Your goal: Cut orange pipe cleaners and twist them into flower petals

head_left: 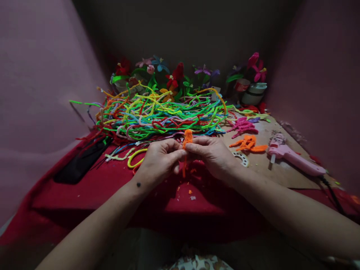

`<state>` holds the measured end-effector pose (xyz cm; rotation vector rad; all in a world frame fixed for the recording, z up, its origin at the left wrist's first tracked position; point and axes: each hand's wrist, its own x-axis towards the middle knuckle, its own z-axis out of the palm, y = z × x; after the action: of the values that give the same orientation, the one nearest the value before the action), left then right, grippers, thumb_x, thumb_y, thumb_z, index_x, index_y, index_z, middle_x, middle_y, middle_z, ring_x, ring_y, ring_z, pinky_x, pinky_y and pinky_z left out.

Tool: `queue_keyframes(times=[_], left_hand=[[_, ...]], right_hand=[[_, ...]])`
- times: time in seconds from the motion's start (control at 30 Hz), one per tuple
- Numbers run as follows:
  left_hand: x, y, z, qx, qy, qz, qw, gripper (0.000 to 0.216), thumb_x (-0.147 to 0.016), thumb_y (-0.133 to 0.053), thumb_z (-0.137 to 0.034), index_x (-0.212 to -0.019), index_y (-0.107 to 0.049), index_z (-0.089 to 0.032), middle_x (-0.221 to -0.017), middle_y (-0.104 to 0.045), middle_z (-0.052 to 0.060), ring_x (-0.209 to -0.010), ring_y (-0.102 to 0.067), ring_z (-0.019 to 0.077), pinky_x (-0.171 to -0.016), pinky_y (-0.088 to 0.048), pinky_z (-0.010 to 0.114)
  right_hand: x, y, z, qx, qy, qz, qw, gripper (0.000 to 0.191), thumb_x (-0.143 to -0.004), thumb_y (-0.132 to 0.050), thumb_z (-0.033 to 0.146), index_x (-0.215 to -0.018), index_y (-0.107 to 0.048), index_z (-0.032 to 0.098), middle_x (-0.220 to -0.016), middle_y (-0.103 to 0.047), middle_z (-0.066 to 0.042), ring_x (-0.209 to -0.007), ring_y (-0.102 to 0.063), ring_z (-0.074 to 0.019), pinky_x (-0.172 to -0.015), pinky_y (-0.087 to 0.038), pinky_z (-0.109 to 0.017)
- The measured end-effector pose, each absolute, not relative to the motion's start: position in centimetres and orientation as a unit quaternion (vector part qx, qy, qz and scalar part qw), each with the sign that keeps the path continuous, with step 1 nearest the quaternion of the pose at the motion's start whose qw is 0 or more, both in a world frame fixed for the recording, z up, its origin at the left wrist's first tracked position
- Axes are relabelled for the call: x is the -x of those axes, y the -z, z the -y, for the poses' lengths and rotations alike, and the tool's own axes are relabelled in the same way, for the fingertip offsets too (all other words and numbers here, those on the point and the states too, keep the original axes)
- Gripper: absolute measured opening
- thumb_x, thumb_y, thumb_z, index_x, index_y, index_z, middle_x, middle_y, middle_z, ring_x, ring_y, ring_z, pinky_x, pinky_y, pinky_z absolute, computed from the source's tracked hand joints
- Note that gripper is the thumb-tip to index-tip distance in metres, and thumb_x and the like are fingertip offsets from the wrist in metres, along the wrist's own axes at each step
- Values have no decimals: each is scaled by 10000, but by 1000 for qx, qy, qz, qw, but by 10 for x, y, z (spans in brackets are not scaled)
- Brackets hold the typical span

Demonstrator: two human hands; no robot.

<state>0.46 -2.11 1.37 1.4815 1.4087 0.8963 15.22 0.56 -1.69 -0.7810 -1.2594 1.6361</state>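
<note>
Over the red-covered table (pixel 109 191), the left hand (pixel 160 155) and right hand (pixel 210 152) both pinch an upright orange piece (pixel 188 137) between their fingertips. Beyond lies a heap of pipe cleaners (pixel 163 116); to the right, a pink glue gun (pixel 295 159) rests on a board (pixel 281 177).

Two pinkish-mauve walls, one on the left (pixel 42 75) and one on the right (pixel 317 82), flank a dark grey back wall (pixel 191 30). Between them stands a table (pixel 109 198) draped in deep red cloth (pixel 67 197). The light is dim, brighter on the left, and the space below the table sinks into shadow.
</note>
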Motion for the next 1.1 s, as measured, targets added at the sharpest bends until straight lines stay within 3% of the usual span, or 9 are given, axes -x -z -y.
queue_keyframes(times=[0.07, 0.13, 0.23, 0.33, 0.43, 0.63, 0.73, 0.83, 1.1], left_hand=[[-2, -19, 20, -599, -372, -561, 434, 141, -695, -644, -242, -714, -543, -144, -477, -517, -59, -358, -401, 37, -364, -287, 149], [2, -25, 17, -611, -397, -539, 422, 256, -656, -690, -260, -857, -570, -156, -591, -564, -44, -415, -434, 40, -391, -311, 147], [5, -30, 11, -611, -400, -500, 466, 338, -698, -661, -332, -995, -590, -186, -652, -553, -36, -418, -368, 19, -381, -263, 141], [3, -26, 5, -571, -388, -464, 555, 277, -727, -624, -366, -929, -616, -177, -562, -477, -57, -374, -271, 9, -358, -184, 151], [0, -20, 2, -556, -413, -468, 548, 215, -703, -643, -348, -763, -608, -144, -494, -431, -63, -380, -297, 21, -368, -188, 161], [-6, -21, 5, -658, -401, -538, 342, 126, -712, -585, -237, -644, -611, -134, -521, -509, -35, -470, -404, 61, -452, -309, 184], [-8, -20, 6, -711, -387, -546, 216, 149, -735, -545, -240, -644, -615, -144, -625, -589, -5, -593, -501, 100, -563, -379, 202], [-9, -19, 6, -734, -374, -545, 155, 166, -750, -517, -235, -639, -601, -143, -655, -604, 4, -621, -516, 107, -601, -380, 212], [-3, -22, -4, -694, -348, -542, 323, 203, -747, -515, -296, -666, -591, -126, -523, -475, -42, -483, -387, 69, -473, -304, 195]], right_hand=[[-153, 14, -4, 333, -638, 531, 447, 197, -692, -672, 336, -705, -671, 140, -614, -592, -5, -545, -503, -101, -567, -413, -254], [-153, 9, -2, 348, -614, 552, 443, 213, -697, -666, 342, -652, -643, 135, -567, -553, 12, -518, -471, -90, -535, -387, -238], [-154, 5, 0, 356, -597, 581, 423, 226, -704, -658, 335, -612, -611, 133, -541, -512, 30, -504, -423, -75, -518, -345, -226], [-154, 6, 1, 355, -607, 588, 401, 223, -713, -647, 340, -649, -625, 127, -568, -522, 25, -520, -416, -75, -529, -331, -231], [-154, 10, 0, 346, -648, 564, 376, 251, -699, -653, 376, -678, -636, 127, -568, -523, 23, -510, -412, -77, -526, -322, -240], [-149, 9, 2, 382, -657, 521, 389, 232, -606, -717, 326, -555, -590, 139, -504, -490, 39, -483, -395, -73, -520, -295, -247], [-148, 8, 3, 382, -660, 513, 393, 205, -628, -692, 287, -543, -571, 144, -500, -497, 41, -471, -394, -68, -505, -288, -241], [-149, 6, 4, 374, -659, 528, 384, 195, -674, -645, 267, -547, -564, 143, -503, -528, 29, -465, -427, -73, -500, -309, -238], [-148, 7, 3, 365, -687, 505, 375, 213, -657, -678, 304, -564, -603, 127, -489, -571, 3, -427, -490, -93, -474, -363, -244]])
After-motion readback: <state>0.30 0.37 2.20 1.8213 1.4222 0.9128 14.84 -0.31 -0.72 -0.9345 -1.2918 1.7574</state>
